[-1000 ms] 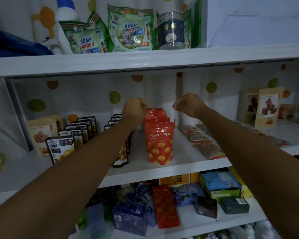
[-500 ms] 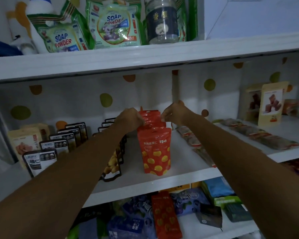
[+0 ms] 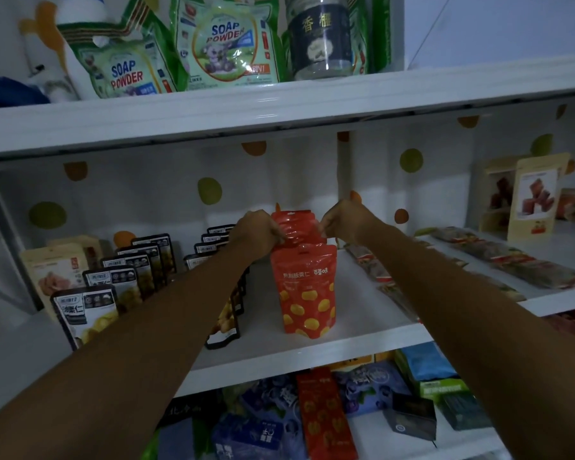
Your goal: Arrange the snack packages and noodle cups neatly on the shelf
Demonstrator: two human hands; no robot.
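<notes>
Left hand: the left hand [image 3: 258,232] has its fingers curled onto the top edges of the red pouches [image 3: 307,287], from their left side.
Right hand: the right hand [image 3: 341,219] pinches the same top edges from the right, fingers bent.
Task's thing: the red pouches with yellow spots stand upright in a row running front to back, middle of the middle shelf [image 3: 312,355]. The front pouch stands near the shelf's front edge, and the hands hold the ones behind it.
Left neighbours: a row of black pouches [image 3: 127,277] stands well left. A second black row [image 3: 210,240] stands just beside the red ones, mostly behind the left forearm. A beige pouch [image 3: 55,270] stands at the far left.
Right neighbours: flat packets [image 3: 372,270] lie in a line just right of the red row, with a longer line of flat packets [image 3: 518,263] further right. Tall beige packs [image 3: 535,200] stand at the far right.
Above: the top shelf [image 3: 279,107] carries soap powder bags [image 3: 223,44] and a dark-labelled jar [image 3: 322,38].
Below: a red pouch lying flat [image 3: 326,416], blue packs [image 3: 253,433], a green box [image 3: 442,383] and a black box [image 3: 412,416].
In the way: both forearms cross the near view. The left one covers part of the second black row.
Hard to tell: how many red pouches stand behind the front one, since the hands cover their tops. The fingertips are hidden. The lower shelf is dim and cut off at the bottom.
</notes>
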